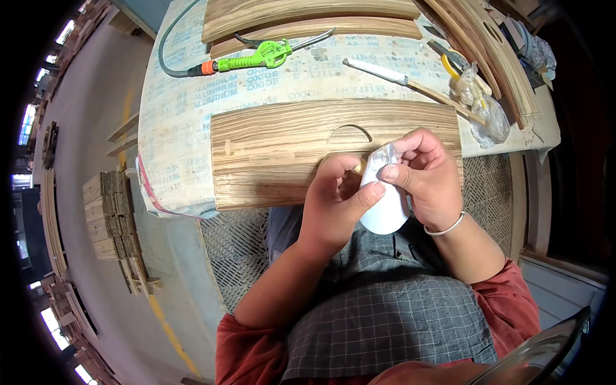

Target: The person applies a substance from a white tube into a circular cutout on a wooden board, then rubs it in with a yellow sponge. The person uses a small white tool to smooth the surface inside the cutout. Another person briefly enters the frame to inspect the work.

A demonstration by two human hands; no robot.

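Observation:
Above my lap, at the near edge of the table, I hold a white bottle-like object [386, 217] with its rounded end toward me. Crinkled clear plastic [383, 154] covers its narrow far end. My left hand [337, 205] grips its left side, thumb on the white surface. My right hand [427, 176] pinches the plastic and the upper right side between thumb and fingers. Beneath and beyond my hands lies a striped wooden board [276, 151] with a round cutout near its middle, partly hidden by my fingers.
A green air blow gun [269, 54] with a hose lies at the back left. Behind it are more striped boards [308, 13]. To the right lie a white-bladed, wooden-handled tool [378, 69], yellow-handled pliers [449, 64] and a crumpled plastic bag [491, 122]. Stacked planks [112, 218] stand on the floor at left.

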